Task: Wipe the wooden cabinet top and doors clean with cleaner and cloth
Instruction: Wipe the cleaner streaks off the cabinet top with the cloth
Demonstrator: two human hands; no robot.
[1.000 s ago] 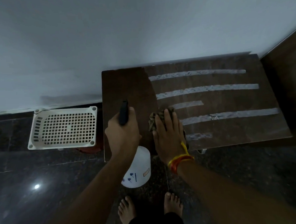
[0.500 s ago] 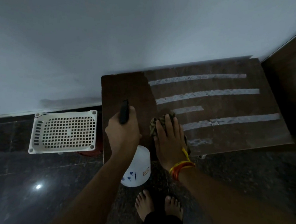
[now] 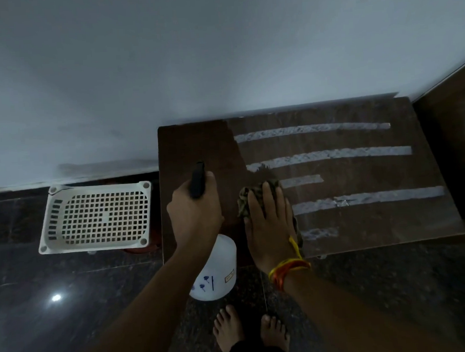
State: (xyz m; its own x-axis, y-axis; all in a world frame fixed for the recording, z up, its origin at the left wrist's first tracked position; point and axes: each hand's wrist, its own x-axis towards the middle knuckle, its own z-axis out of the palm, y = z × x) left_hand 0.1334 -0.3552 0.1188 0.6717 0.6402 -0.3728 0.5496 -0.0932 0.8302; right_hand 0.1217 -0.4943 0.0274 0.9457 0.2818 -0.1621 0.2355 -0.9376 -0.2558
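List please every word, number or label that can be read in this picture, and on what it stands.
Nothing can be read.
Spray bottle: blue marks and a vertical line, too blurred to read.
Spray bottle: small rectangular label, too small to read.
Cabinet top: white streaks only, no text.

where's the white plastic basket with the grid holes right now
In the head view the white plastic perforated basket sits on the dark floor, left of the wooden cabinet top and against the white wall.
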